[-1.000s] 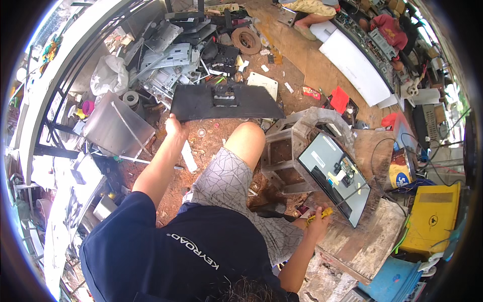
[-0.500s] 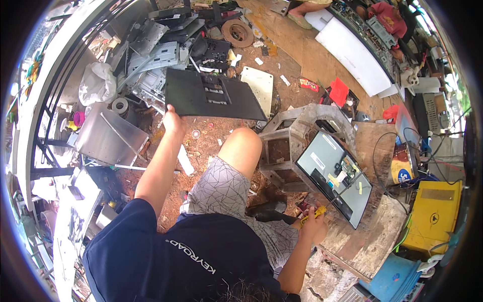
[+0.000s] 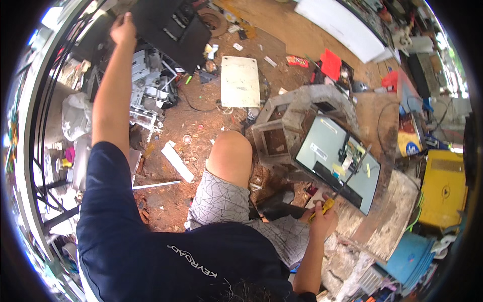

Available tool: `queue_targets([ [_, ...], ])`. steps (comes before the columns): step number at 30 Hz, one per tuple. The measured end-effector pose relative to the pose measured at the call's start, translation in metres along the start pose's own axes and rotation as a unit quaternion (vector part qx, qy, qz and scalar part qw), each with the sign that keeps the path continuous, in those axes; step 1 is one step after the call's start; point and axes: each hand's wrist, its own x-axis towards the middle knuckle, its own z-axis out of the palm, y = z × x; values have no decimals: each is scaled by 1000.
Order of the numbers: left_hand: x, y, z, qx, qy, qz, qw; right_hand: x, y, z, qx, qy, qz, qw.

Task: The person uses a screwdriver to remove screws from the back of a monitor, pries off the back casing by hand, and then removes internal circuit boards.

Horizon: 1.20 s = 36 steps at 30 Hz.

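Out at the far left my left hand point(image 3: 123, 31) is closed on the edge of a black plastic monitor back cover point(image 3: 160, 36). The cover is held up, tilted, over a heap of metal parts. Low on the right, near my knee, my right hand point(image 3: 324, 221) grips a screwdriver point(image 3: 327, 205) with a yellow handle; its shaft points up and right, toward the panel. Beside that hand a flat screen panel point(image 3: 324, 138) lies back side up on a metal frame point(image 3: 289, 118) and wooden board. A small circuit board point(image 3: 356, 151), cables and tape bits sit on the panel.
Scrap metal plates point(image 3: 146, 75) lie heaped at left. A cream plate point(image 3: 240, 83) and a white strip point(image 3: 177, 162) rest on the dirt floor. A yellow case point(image 3: 443, 189) and blue bin point(image 3: 410, 256) stand at right. White panels point(image 3: 342, 27) lie at the back.
My left hand has carried the cover away, up and left, uncovering the cream plate. My right hand has shifted slightly right with the screwdriver. The view has moved a little.
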Motion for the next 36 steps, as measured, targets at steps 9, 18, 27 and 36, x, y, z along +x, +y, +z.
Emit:
queue_targets([
  [9,-131,-6,53,-205,-172,-142,953,-19,-7,-36,32,18,-35,999],
  [18,-388,74,89,-128,-476,-238,837,-39,38,-111,129,161,-3,979],
  [27,-568,75,124,228,-705,-213,637,99,29,-228,-275,296,-23,914],
  [36,-615,38,141,325,-594,-155,719,176,72,-266,-97,59,19,993],
])
